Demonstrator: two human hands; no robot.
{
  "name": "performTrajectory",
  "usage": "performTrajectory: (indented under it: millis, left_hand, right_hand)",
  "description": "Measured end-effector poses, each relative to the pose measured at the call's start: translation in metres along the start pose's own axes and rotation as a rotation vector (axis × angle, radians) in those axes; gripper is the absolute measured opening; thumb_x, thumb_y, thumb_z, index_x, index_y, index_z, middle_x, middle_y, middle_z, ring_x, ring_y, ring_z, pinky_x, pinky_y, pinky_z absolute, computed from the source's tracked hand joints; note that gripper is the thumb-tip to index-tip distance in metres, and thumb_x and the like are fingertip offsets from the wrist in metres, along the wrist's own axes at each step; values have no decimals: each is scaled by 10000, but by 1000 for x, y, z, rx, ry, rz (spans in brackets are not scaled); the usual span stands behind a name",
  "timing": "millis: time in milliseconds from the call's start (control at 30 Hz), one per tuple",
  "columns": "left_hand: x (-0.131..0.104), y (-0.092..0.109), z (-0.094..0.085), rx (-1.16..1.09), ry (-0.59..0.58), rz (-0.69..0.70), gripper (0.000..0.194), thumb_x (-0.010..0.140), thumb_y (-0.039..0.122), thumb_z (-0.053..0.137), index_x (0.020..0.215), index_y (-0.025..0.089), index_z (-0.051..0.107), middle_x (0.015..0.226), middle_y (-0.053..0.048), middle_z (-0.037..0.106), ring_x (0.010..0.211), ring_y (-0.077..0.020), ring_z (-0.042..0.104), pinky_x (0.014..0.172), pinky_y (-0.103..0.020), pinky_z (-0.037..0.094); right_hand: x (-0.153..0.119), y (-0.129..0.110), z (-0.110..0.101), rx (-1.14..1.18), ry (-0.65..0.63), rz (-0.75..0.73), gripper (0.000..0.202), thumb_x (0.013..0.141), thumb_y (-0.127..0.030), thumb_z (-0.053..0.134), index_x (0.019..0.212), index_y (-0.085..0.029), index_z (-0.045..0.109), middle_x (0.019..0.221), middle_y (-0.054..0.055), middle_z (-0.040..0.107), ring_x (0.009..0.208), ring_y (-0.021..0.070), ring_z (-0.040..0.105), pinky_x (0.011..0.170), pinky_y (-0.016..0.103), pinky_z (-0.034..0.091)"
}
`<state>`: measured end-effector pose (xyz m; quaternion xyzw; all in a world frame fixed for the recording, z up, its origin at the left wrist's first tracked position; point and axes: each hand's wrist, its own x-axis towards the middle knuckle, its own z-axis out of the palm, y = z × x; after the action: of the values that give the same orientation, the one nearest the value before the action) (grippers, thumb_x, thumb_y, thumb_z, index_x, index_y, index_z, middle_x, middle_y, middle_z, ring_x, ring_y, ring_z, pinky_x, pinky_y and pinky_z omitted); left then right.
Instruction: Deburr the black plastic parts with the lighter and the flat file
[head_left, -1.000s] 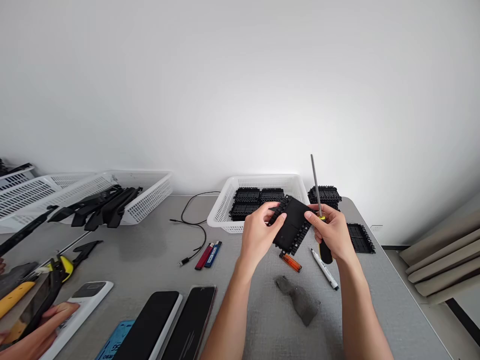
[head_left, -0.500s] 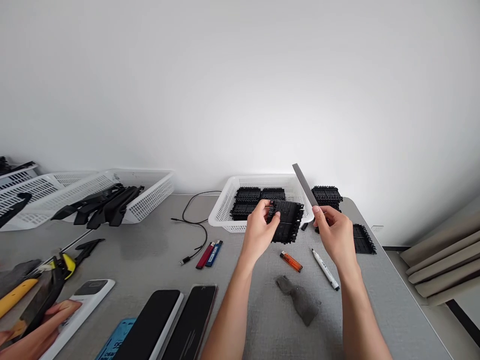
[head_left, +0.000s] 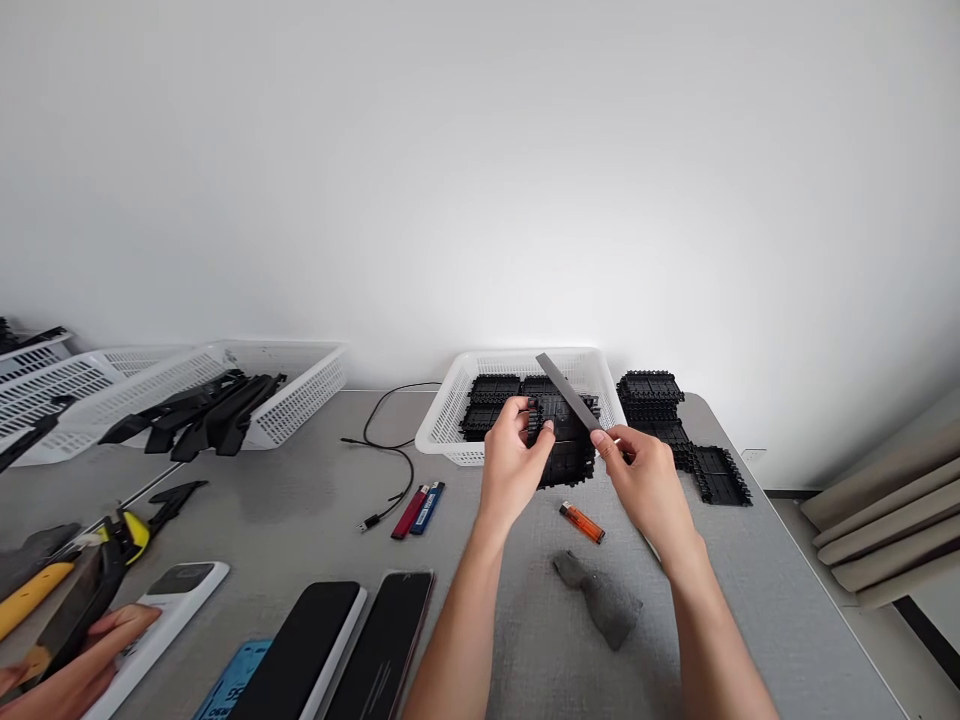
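Note:
Held up in my left hand (head_left: 516,455) is a black plastic panel (head_left: 568,458) with toothed edges, in front of a white basket (head_left: 442,425). My right hand (head_left: 636,475) pinches the lower end of a flat grey strip (head_left: 564,388), which lies slantwise across the upper part of the panel. Similar black panels (head_left: 491,390) lie inside the basket. More of them are stacked (head_left: 649,388) to the right of it, and one loose panel (head_left: 720,475) rests near the table's right edge.
An orange lighter (head_left: 582,522) and a grey cloth (head_left: 600,600) lie below my hands. Red (head_left: 409,511) and blue (head_left: 427,508) lighters, a black cable (head_left: 390,445) and phones (head_left: 382,645) are to the left. Another person's hand (head_left: 112,630) shows at the lower left.
My right hand has moved left with the grey strip, bringing it from beside the panel to across it. The black panel has shifted slightly left.

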<state>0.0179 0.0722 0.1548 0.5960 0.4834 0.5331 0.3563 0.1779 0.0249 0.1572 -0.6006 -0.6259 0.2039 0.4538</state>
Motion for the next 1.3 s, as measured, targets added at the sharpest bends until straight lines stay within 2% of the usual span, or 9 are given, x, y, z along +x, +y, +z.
performTrajectory:
  millis: [133,400,533,667,767,867,1100,1300]
  left_hand:
    - [-1,0,1,-1,-21,5,221,834,284,616,1037,206,572,982,-60,742,839,-189,697,731,-263,495]
    - [1,0,2,-84,1,-37,254,810,314,653,1023,199,577,993,-78,743,808,-195,707,724,-279,525]
    - [1,0,2,-103,4,-40,271,802,322,661,1027,197,576,1010,-83,739,836,-198,708,744,-284,531]
    - [1,-2,0,-70,12,-43,282,817,335,652,1049,197,572,1000,-86,738,853,-203,703,749,-289,527]
    - [0,0,-1,-86,-2,-55,292,813,338,663,1053,197,572,1006,-86,740,848,-203,706,741,-288,526]
    - [-2,4,0,-126,-30,-73,293,803,332,674,1042,197,572,1008,-82,744,843,-203,711,736,-287,529]
    - [-2,8,1,-151,-55,-77,294,803,329,669,1043,191,566,998,-85,744,845,-203,711,730,-284,535]
    - [-7,10,7,-180,-50,-74,302,809,338,664,1048,198,543,1017,-86,742,849,-205,716,721,-285,548]
  right_hand:
    - [-1,-2,0,15,-51,-9,502,963,-616,460,760,-197,650,591,4,545,525,133,396,514,272,278]
    - [-2,0,-1,-64,64,31,448,966,-580,479,822,-213,692,642,39,625,541,163,470,522,283,299]
    - [-3,-3,-3,-58,77,53,426,958,-574,504,818,-216,686,641,23,612,541,152,437,525,282,292]
    - [-2,-5,-5,49,87,62,463,945,-605,509,803,-197,675,629,17,572,542,138,402,521,279,291]
    - [0,-2,-7,107,114,98,493,919,-641,527,915,-180,702,670,25,588,531,133,383,508,278,293]
    - [4,5,-9,143,118,107,540,871,-654,589,1028,-154,718,705,43,607,571,151,442,517,274,329]
    - [8,9,-11,308,26,111,524,809,-650,655,994,-165,730,643,10,576,503,130,422,456,266,312]
    - [9,10,-11,361,-61,154,415,822,-589,679,820,-176,645,662,-11,542,464,87,352,429,249,272]
